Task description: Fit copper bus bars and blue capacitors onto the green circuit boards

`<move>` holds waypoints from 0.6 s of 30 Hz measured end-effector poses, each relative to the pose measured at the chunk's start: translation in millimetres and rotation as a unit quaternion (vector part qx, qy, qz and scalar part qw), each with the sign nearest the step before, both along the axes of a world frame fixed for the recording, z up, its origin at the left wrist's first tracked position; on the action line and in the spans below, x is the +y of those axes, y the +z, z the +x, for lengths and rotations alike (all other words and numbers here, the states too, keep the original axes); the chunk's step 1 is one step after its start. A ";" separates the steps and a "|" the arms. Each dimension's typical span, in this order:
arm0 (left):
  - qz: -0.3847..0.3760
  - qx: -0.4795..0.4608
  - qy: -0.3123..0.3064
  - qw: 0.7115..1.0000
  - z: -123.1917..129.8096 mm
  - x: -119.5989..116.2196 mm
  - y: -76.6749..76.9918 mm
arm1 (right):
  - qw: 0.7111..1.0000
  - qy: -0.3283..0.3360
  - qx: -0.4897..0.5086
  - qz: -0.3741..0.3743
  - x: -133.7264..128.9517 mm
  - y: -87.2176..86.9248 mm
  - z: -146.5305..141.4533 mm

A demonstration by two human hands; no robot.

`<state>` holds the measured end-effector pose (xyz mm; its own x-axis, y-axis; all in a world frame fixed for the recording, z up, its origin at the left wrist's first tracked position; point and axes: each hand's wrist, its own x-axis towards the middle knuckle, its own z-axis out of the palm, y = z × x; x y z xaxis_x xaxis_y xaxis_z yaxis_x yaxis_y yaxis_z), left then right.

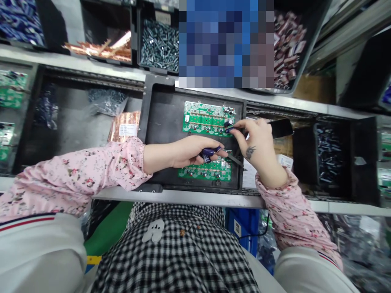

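Note:
Two green circuit boards lie in a black tray [165, 110]. My right hand [255, 140] is at the right end of the upper board [206, 118], its thumb and fingertips pinching a small dark blue cylindrical capacitor [229, 129] beside a black one standing on the board. My left hand [192, 151] is over the upper edge of the lower board [207, 171], with its fingers curled round several purple-blue capacitors [210, 151]. The left palm and part of the lower board are hidden.
Bins of blue [21, 20], dark [159, 44] and brown capacitors [288, 49] stand behind the rail. Bagged parts [106, 101] lie left of the tray. On the right are a black phone-like object [279, 128] and a dark parts bin [330, 154].

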<state>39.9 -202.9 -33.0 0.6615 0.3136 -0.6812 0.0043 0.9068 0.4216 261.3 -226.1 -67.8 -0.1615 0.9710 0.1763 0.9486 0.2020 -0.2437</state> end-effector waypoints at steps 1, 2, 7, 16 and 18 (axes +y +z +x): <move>0.015 0.002 -0.009 1.000 0.0 -0.7 -0.7 | 1.000 0.004 0.002 0.001 0.7 0.1 0.6; 0.030 0.002 -0.016 0.999 -0.2 -1.5 -1.6 | 1.000 0.007 0.005 0.002 1.2 0.2 1.2; 0.097 0.010 -0.037 0.995 -1.9 -5.4 -8.2 | 1.000 0.016 0.014 0.009 0.6 -1.9 2.1; 0.081 0.007 -0.056 0.995 0.1 -4.6 -10.6 | 1.000 0.017 -0.002 0.011 -1.1 -2.4 1.2; 0.077 0.007 -0.055 0.996 1.0 -4.2 -10.6 | 1.000 0.021 0.000 0.014 -1.0 -3.5 2.2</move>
